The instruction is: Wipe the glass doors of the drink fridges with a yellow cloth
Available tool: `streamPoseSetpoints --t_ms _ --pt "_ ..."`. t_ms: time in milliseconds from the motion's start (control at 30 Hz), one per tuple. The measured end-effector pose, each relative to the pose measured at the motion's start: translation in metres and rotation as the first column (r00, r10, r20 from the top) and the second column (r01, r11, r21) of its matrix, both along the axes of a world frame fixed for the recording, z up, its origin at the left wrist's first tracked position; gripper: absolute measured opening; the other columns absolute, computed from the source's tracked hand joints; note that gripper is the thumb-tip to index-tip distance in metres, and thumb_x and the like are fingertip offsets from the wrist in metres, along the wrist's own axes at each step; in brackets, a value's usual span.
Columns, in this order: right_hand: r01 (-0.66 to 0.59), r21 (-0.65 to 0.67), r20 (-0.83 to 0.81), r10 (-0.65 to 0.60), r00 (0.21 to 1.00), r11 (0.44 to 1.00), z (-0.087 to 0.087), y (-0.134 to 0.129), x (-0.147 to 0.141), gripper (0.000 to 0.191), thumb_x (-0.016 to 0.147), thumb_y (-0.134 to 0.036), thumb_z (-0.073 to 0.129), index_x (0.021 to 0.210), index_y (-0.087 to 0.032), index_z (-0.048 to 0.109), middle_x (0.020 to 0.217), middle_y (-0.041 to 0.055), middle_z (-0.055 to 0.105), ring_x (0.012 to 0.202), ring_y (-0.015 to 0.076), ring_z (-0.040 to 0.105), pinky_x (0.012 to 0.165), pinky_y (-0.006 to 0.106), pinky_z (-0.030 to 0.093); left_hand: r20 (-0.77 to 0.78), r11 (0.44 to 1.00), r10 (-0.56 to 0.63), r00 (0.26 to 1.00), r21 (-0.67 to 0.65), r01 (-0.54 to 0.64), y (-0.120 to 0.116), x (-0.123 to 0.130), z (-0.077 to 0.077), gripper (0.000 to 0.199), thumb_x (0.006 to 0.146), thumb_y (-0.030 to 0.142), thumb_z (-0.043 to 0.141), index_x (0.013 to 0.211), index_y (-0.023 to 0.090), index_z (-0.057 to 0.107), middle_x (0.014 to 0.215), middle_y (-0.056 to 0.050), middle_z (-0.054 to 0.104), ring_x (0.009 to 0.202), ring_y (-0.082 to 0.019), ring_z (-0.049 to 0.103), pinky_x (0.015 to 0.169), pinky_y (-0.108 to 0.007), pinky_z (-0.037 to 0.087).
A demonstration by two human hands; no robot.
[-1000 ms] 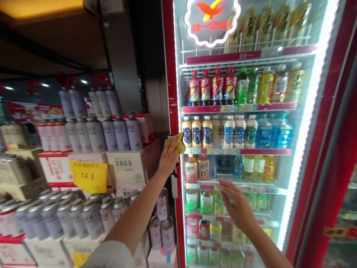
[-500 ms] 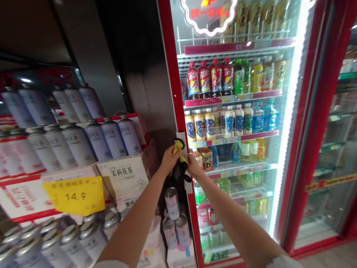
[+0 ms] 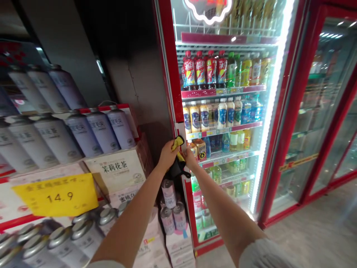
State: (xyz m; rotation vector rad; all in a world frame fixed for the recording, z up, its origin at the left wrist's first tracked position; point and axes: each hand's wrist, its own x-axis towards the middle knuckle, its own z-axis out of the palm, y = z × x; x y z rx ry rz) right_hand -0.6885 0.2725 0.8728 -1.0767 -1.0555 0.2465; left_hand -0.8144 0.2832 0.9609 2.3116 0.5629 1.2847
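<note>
At the centre of the frame we see a yellow cloth point(image 3: 177, 143) pressed against the red door frame point(image 3: 170, 85) of the drinks fridge. Our left hand point(image 3: 167, 155) is closed around the cloth. Our right hand point(image 3: 190, 159) lies just beside it with its fingers curled on the same spot. To the left, pale tins point(image 3: 103, 130) stand above a yellow price tag point(image 3: 57, 195).

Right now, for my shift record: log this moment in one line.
left hand: grips yellow cloth | right hand: at fridge door edge | bottles inside
</note>
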Motion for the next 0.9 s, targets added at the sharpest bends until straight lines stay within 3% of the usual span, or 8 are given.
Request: streamPoseSetpoints --t_ms 100,200,267,400,700,900 --pt "0.003 -0.065 0.016 -0.002 1.000 0.998 0.003 -0.005 -0.002 0.039 0.097 -0.040 0.065 0.130 -0.018 0.060 0.130 0.0093 0.063 0.110 0.0234 0.065 0.093 0.045 0.058 -0.013 0.999 0.012 1.000 0.036 -0.011 0.000 -0.019 -0.003 0.029 0.079 0.022 0.064 0.107 0.020 0.071 0.107 -0.005 0.071 0.105 -0.023 0.065 0.102 -0.038 0.048" --pt "0.032 -0.054 0.037 -0.030 0.999 0.998 0.004 -0.023 -0.006 0.027 0.095 -0.039 0.064 0.112 -0.018 0.064 0.103 0.0064 0.070 0.090 0.0209 0.066 0.082 0.041 0.058 0.000 0.997 0.063 0.998 0.043 -0.063 0.002 -0.035 -0.010 0.029 0.079 0.022 0.062 0.107 0.020 0.070 0.105 -0.005 0.070 0.105 -0.024 0.065 0.103 -0.040 0.048" --pt "0.055 -0.023 0.048 -0.054 0.997 0.998 0.002 -0.044 -0.010 0.019 0.092 -0.038 0.062 0.099 -0.021 0.062 0.087 0.0035 0.068 0.082 0.0208 0.063 0.078 0.039 0.056 0.007 0.995 0.090 0.996 0.034 -0.090 0.002 -0.041 -0.017 0.028 0.080 0.022 0.061 0.107 0.020 0.069 0.104 -0.005 0.069 0.104 -0.024 0.065 0.102 -0.042 0.049" --pt "0.080 0.029 0.074 -0.082 0.994 0.996 -0.005 -0.103 -0.018 0.017 0.089 -0.039 0.058 0.095 -0.023 0.057 0.091 0.0040 0.067 0.090 0.0218 0.063 0.081 0.037 0.053 0.015 0.997 0.072 0.997 0.015 -0.072 -0.014 -0.037 -0.030 0.027 0.081 0.024 0.060 0.106 0.021 0.068 0.104 -0.004 0.069 0.103 -0.022 0.065 0.101 -0.041 0.049" --pt "0.214 -0.044 0.046 -0.212 0.976 0.976 -0.008 -0.266 -0.022 0.023 0.090 -0.046 0.058 0.087 -0.024 0.051 0.063 -0.0061 0.052 0.056 0.0138 0.050 0.052 0.026 0.041 0.097 0.980 -0.195 0.976 -0.014 0.197 -0.121 -0.015 -0.046 0.041 0.090 0.039 0.059 0.126 0.020 0.062 0.111 -0.006 0.068 0.100 -0.020 0.065 0.092 -0.035 0.053" --pt "0.225 -0.063 -0.063 -0.229 0.971 0.972 -0.011 -0.380 -0.003 0.031 0.093 -0.052 0.060 0.085 -0.024 0.048 0.050 -0.0118 0.043 0.041 0.0088 0.039 0.042 0.022 0.032 -0.001 0.891 -0.441 0.898 0.119 0.438 -0.199 -0.009 -0.034 0.038 0.092 0.037 0.063 0.127 0.023 0.067 0.126 -0.008 0.068 0.119 -0.024 0.062 0.108 -0.039 0.046"
